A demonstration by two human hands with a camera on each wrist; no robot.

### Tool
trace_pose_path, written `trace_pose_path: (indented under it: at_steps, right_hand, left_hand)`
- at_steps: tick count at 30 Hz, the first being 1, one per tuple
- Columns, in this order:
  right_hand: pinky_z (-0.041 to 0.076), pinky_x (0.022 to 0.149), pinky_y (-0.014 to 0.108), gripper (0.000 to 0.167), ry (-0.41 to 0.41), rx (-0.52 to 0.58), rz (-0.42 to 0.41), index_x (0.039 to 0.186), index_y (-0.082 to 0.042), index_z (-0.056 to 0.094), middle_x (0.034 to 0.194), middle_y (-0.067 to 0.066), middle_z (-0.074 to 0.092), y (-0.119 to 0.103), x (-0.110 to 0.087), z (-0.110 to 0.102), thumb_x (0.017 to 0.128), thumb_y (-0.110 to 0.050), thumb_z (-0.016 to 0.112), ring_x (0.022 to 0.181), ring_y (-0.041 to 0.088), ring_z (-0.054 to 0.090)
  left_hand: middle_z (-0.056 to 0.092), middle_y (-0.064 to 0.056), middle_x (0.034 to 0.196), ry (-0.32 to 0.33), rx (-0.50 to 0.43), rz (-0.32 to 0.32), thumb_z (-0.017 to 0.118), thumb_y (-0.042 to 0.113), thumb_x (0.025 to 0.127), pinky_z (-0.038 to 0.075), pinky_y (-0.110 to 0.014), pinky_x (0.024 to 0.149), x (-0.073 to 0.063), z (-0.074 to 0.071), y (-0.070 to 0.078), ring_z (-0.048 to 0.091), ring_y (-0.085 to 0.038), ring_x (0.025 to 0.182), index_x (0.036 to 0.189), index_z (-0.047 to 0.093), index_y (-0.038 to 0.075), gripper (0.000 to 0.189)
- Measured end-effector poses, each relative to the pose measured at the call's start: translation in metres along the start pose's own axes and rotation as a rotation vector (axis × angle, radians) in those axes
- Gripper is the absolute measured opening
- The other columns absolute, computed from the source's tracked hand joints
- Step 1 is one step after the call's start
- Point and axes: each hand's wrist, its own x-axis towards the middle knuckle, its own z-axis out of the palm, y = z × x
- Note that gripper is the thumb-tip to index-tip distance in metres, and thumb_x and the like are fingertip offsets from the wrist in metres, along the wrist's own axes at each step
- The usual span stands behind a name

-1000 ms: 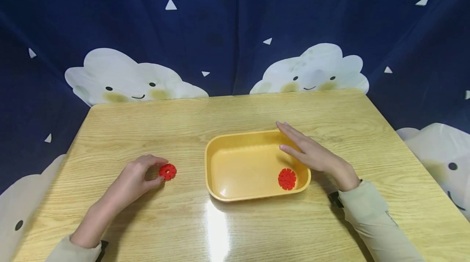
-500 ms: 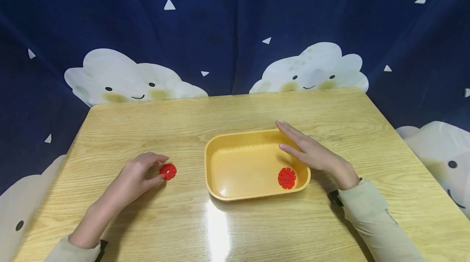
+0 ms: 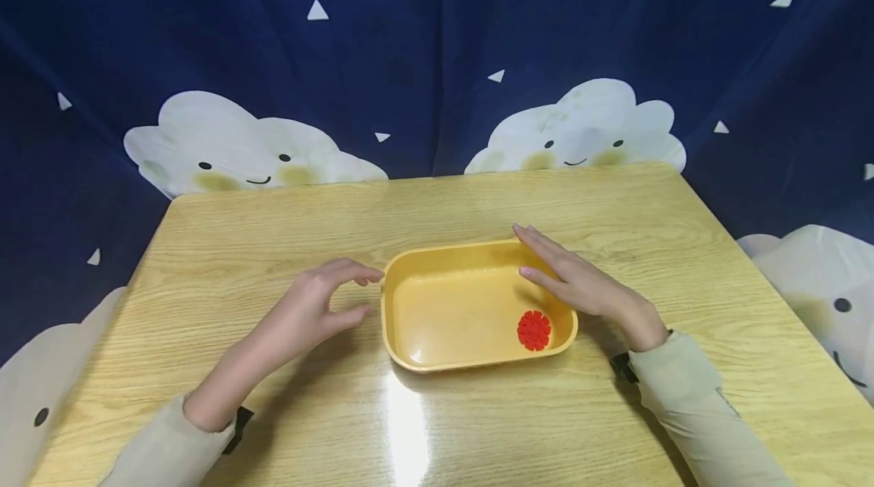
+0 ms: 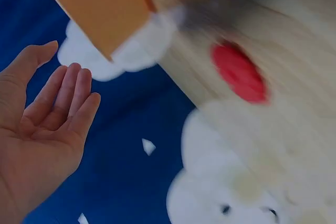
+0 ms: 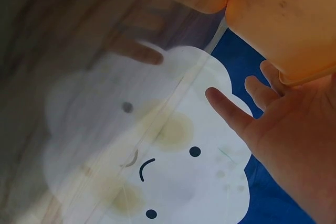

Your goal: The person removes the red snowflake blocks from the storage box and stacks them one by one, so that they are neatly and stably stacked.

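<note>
Two hands flank a yellow tray, with one red disc inside at its 4 o'clock corner.

I judge this a disc-collecting step. My left hand hovers at the tray's 9 o'clock, fingers loosely spread and holding nothing. A second red disc lies on the table and needs pinching next. My right hand rests flat against the rim at 3 o'clock.
</note>
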Motion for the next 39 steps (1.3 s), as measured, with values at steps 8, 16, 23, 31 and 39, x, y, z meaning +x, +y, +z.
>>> trace_pose_path:
  at_steps: [8,16,23,31,39]
  right_hand:
    - [0.014,0.117,0.051,0.068,0.006,0.005,-0.006,0.158,-0.025,0.015,0.163,-0.002,0.010,0.002,0.000,0.001,0.102,-0.046,0.047,0.149,0.021,0.009]
    - [0.016,0.116,0.055,0.069,-0.007,-0.002,-0.006,0.158,-0.024,0.016,0.163,0.004,0.012,0.001,0.000,0.000,0.101,-0.046,0.047,0.149,0.024,0.010]
    - [0.018,0.115,0.056,0.069,0.000,-0.012,-0.011,0.158,-0.025,0.016,0.163,0.005,0.013,0.000,0.000,0.000,0.101,-0.046,0.047,0.148,0.024,0.011]
    - [0.019,0.115,0.056,0.068,-0.001,-0.006,-0.009,0.158,-0.024,0.017,0.163,0.004,0.014,0.001,0.000,0.000,0.101,-0.046,0.047,0.148,0.024,0.012]
    - [0.018,0.115,0.055,0.067,0.004,-0.013,-0.033,0.158,-0.024,0.017,0.163,0.006,0.015,0.002,0.000,-0.001,0.102,-0.043,0.047,0.148,0.024,0.012]
  left_hand:
    - [0.068,-0.004,0.113,-0.185,-0.033,0.095,0.076,0.005,0.082,0.052,-0.036,0.088,0.047,0.030,0.024,0.062,-0.020,0.101,0.118,0.067,0.005,0.037]
    - [0.070,-0.006,0.109,-0.332,-0.058,0.174,0.076,0.009,0.084,0.050,-0.029,0.089,0.083,0.072,0.029,0.064,-0.020,0.098,0.115,0.069,0.001,0.033]
    - [0.069,-0.007,0.112,-0.436,-0.072,0.205,0.075,0.012,0.086,0.046,-0.021,0.091,0.100,0.110,0.039,0.063,-0.018,0.102,0.118,0.067,0.001,0.035]
    - [0.069,-0.005,0.112,-0.427,-0.055,0.187,0.075,0.013,0.086,0.041,-0.019,0.098,0.113,0.139,0.048,0.061,-0.014,0.107,0.119,0.067,0.002,0.035]
    - [0.067,-0.003,0.119,-0.446,0.032,0.200,0.076,0.018,0.086,0.036,-0.017,0.104,0.118,0.154,0.054,0.058,-0.013,0.115,0.122,0.067,0.004,0.040]
